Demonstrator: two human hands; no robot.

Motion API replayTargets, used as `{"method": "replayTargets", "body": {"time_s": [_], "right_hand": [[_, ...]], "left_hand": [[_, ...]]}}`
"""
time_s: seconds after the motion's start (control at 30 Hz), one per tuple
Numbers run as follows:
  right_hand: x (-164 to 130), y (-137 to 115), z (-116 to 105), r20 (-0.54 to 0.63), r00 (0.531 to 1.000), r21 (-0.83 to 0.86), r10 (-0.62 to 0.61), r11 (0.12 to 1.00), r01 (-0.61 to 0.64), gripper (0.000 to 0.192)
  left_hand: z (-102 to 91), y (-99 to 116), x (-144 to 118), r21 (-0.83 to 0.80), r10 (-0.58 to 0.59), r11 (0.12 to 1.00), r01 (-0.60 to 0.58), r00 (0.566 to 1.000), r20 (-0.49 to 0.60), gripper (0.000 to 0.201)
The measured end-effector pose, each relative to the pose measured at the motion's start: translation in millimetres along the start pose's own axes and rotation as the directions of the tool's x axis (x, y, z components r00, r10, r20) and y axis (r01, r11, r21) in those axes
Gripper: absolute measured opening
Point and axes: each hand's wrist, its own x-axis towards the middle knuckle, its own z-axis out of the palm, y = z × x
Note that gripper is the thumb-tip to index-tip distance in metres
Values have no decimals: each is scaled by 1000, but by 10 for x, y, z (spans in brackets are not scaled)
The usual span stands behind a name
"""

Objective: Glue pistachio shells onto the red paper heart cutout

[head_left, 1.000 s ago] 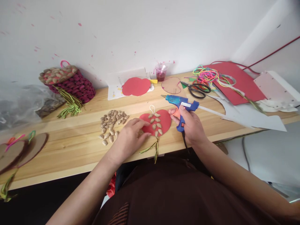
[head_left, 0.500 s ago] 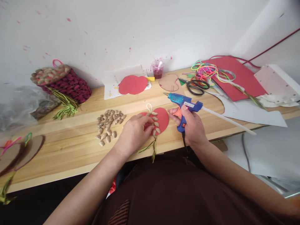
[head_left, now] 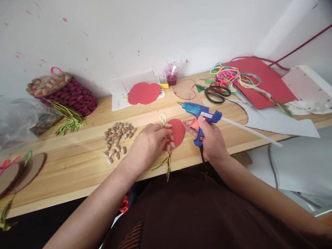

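Your right hand (head_left: 211,141) is wrapped tightly around the handle of one blue glue gun (head_left: 201,116), with a finger on its orange trigger. The nozzle points left, raised above the table and just beyond the top right edge of the red heart (head_left: 177,131). A single white glue stick (head_left: 249,129) juts out of the back of the gun toward your right.

Your left hand (head_left: 149,145) lies palm down over the left half of that red heart, fingers close together and curled, their tips pressing on the nuts (head_left: 171,138) glued down its middle. About five of these nuts show beside your fingers; others may be hidden under the hand. The heart lies flat near the front edge of the wooden table (head_left: 77,166), with one white loop at its top and green strings trailing from its point over the edge.

Just left of your left hand is one loose pile of nuts (head_left: 116,138), too many to count surely. Farther back lie a second red heart (head_left: 144,93) on white paper, one small plastic cup (head_left: 171,76), one pair of scissors (head_left: 215,93) and a tangle of bright cords (head_left: 228,74). One woven basket (head_left: 64,93) lies at the far left.
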Motion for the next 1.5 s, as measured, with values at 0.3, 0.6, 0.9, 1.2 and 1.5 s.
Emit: {"method": "replayTargets", "body": {"time_s": [0.3,0.6,0.9,1.2,1.5], "right_hand": [[-1,-5,1,-10,1000,-26,-16,1000,15,28],[5,7,-13,2,1000,-40,-3,999,3,30],[1,-9,-3,-2,1000,-18,-14,1000,14,28],[-6,-4,-32,-14,1000,10,-17,1000,17,27],[-192,-221,-61,70,990,54,126,990,-130,41]], "left_hand": [[-124,66,227,119,151,975,-185,956,250,14],[-175,-7,313,128,233,951,-283,922,308,12],[-228,24,405,176,278,914,-365,881,384,21],[-187,-80,421,88,347,915,-393,880,325,19],[-246,-120,47,-938,-367,190,290,907,206,23]]}}
